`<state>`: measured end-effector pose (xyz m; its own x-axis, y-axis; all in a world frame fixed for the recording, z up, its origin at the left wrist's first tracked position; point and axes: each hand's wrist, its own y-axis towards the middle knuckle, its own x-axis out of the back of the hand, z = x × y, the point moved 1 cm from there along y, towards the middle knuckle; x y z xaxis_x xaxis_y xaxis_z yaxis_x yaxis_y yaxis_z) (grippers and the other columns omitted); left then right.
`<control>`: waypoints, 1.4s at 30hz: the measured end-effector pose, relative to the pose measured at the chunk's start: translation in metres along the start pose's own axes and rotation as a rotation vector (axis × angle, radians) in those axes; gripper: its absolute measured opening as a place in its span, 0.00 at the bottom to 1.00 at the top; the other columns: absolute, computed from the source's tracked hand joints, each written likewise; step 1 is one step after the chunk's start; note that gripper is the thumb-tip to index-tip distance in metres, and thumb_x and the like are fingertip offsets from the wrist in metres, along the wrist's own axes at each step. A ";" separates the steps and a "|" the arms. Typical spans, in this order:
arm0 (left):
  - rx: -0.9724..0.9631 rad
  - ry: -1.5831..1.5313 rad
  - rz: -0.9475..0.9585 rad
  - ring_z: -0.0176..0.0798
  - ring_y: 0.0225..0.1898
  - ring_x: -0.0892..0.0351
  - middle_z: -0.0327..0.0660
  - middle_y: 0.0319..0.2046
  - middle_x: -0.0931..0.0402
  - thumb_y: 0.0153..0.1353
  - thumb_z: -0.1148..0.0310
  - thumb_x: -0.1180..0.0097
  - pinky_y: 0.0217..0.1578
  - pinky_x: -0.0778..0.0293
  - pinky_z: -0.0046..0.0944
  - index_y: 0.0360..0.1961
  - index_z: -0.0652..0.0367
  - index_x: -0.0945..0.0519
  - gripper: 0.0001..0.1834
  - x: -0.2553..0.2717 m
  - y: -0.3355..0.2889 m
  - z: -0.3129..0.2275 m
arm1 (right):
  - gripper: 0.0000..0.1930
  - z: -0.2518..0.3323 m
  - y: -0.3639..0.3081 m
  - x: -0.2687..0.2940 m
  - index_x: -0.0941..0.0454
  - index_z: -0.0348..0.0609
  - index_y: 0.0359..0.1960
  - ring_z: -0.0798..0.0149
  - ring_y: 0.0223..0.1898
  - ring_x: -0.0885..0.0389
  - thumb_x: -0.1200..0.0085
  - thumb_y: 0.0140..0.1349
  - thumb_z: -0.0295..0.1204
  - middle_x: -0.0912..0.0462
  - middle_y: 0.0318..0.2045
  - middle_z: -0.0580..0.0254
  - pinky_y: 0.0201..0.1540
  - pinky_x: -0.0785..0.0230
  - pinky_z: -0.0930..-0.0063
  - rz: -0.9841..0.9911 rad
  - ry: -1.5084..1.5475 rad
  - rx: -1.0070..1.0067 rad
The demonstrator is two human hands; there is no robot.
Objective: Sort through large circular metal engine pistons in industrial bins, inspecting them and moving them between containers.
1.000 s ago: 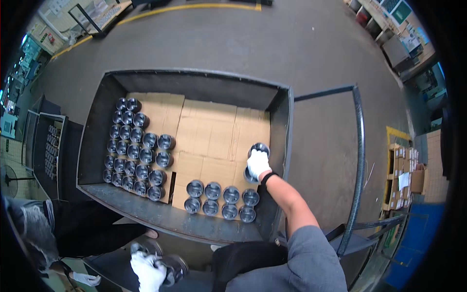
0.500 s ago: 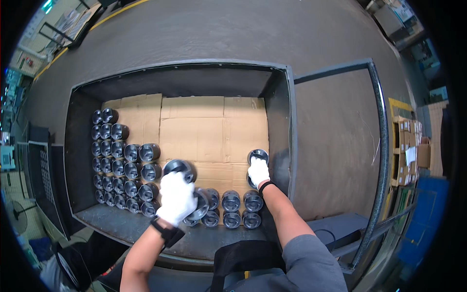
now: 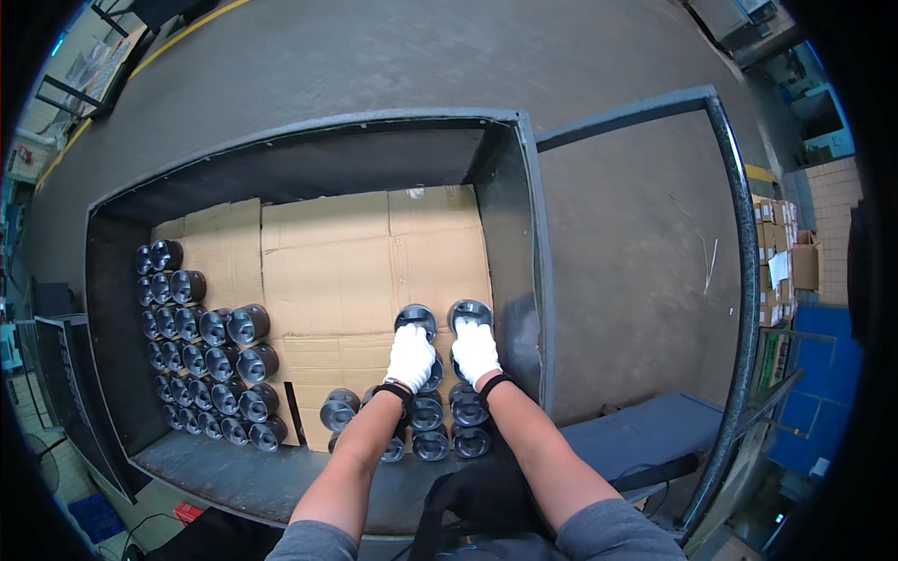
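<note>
Both of my hands wear white gloves and sit side by side at the right part of a dark metal crate (image 3: 323, 122). With my left hand (image 3: 412, 357) I grip a dark metal piston (image 3: 415, 316), fingers curled over its near side. My right hand (image 3: 475, 352) is closed on another piston (image 3: 470, 309) close to the crate's right wall. Below my hands stand several more pistons (image 3: 430, 443) in short rows, partly hidden by my wrists. A larger group of pistons (image 3: 224, 397) fills the left side.
Flat cardboard sheets (image 3: 327, 238) line the crate's bottom, with a dark slot (image 3: 295, 413) near the left group. A metal tube frame (image 3: 739, 243) juts out at the right. Stacked boxes (image 3: 776, 252) stand beyond it. Grey floor (image 3: 393, 51) lies past the far wall.
My left hand has carried a piston rightward and set it beside my right hand's. My right hand keeps its hold near the right wall. The whole view has shifted.
</note>
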<state>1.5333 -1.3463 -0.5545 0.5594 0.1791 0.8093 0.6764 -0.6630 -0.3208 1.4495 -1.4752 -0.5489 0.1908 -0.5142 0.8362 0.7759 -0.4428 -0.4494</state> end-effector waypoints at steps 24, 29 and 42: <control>-0.211 0.129 -0.220 0.61 0.62 0.33 0.54 0.56 0.29 0.46 0.71 0.39 0.62 0.37 0.61 0.50 0.52 0.18 0.25 0.078 -0.067 -0.031 | 0.23 -0.029 -0.004 0.001 0.24 0.45 0.58 0.43 0.53 0.26 0.51 0.59 0.31 0.21 0.51 0.47 0.59 0.34 0.53 -0.131 -0.113 0.060; 0.040 -0.007 -0.349 0.58 0.52 0.24 0.54 0.47 0.22 0.47 0.71 0.38 0.53 0.26 0.53 0.47 0.54 0.16 0.21 0.174 -0.188 -0.006 | 0.14 0.018 -0.040 0.023 0.16 0.44 0.46 0.50 0.57 0.29 0.49 0.61 0.31 0.25 0.56 0.52 0.56 0.37 0.53 -0.176 -0.375 0.251; 1.073 -0.184 -0.532 0.50 0.43 0.17 0.43 0.41 0.17 0.53 0.66 0.47 0.45 0.20 0.48 0.46 0.46 0.15 0.19 0.124 -0.689 -0.154 | 0.14 0.220 -0.372 0.103 0.16 0.47 0.43 0.49 0.41 0.16 0.44 0.55 0.31 0.16 0.45 0.53 0.42 0.22 0.54 0.409 -0.117 1.615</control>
<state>1.0629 -0.9791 -0.1579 0.0911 0.4040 0.9102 0.8468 0.4496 -0.2843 1.3127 -1.2019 -0.2264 0.5073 -0.3103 0.8040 0.4339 0.8980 0.0728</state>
